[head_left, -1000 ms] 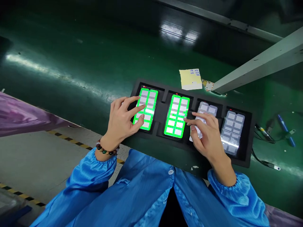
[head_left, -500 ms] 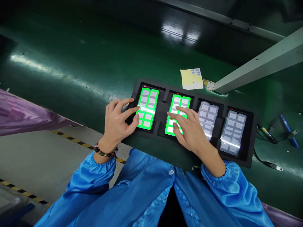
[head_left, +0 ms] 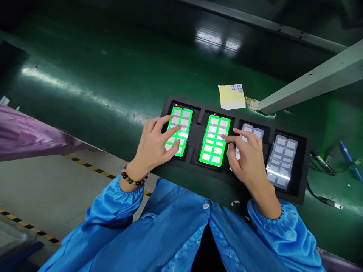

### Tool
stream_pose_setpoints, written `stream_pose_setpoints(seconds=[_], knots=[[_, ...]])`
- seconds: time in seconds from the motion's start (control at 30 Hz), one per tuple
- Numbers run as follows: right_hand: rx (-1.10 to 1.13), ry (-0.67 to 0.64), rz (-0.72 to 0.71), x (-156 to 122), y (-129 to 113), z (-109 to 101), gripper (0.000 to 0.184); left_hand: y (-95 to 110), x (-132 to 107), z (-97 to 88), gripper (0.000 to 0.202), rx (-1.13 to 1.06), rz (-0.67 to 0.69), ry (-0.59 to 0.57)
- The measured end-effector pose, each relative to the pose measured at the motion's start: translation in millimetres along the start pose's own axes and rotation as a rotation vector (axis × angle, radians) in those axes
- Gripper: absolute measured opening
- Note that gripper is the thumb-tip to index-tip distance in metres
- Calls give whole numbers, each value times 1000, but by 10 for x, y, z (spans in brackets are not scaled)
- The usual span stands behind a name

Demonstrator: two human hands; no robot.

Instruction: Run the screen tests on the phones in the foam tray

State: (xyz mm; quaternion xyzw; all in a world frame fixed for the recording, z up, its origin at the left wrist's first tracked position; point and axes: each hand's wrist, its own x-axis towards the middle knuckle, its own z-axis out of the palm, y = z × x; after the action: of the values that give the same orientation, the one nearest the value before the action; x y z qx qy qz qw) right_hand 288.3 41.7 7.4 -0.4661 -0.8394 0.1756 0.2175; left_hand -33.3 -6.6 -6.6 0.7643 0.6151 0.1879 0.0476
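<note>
Phones lie side by side in the slots of a black tray (head_left: 195, 132). The leftmost phone (head_left: 184, 113) glows with a green frame and white blocks. Over its screen my left hand (head_left: 154, 145) hovers or touches with spread fingers, holding nothing. A second phone (head_left: 211, 153), lit the same green, lies to its right. My right hand (head_left: 246, 156) is spread and empty, its index fingertip at the second phone's right edge. Beneath that hand, a third phone (head_left: 256, 132) with a greyish screen is partly covered. The rightmost phone (head_left: 282, 160) shows grey blocks too.
A yellow paper note (head_left: 231, 97) with handwriting lies behind the tray. Next to it a pale metal post (head_left: 306, 79) slants up to the right. A blue pen (head_left: 350, 158), cables and a plug (head_left: 337, 206) lie right of the tray on the green table (head_left: 127, 87).
My right hand has moved right, off the second phone's screen toward the third phone. My left hand has slid right, further over the first phone. The view has shifted slightly.
</note>
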Motion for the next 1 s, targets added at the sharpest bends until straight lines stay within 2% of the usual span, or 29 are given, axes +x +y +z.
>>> stream_pose_setpoints(seconds=[0.13, 0.33, 0.53, 0.67, 1.0], knots=[[35, -42, -37, 39, -15, 42, 38, 77, 63, 54, 43, -37, 53, -30], [94, -174, -121, 111, -36, 127, 48, 45, 41, 12, 43, -49, 26, -52], [35, -31, -27, 38, 115, -8, 34, -66, -27, -69, 35, 23, -147, 66], [-7, -28, 11, 103, 159, -53, 31, -87, 52, -57, 36, 61, -194, 93], [78, -174, -121, 329, -9, 135, 46, 53, 315, 72, 46, -7, -24, -60]])
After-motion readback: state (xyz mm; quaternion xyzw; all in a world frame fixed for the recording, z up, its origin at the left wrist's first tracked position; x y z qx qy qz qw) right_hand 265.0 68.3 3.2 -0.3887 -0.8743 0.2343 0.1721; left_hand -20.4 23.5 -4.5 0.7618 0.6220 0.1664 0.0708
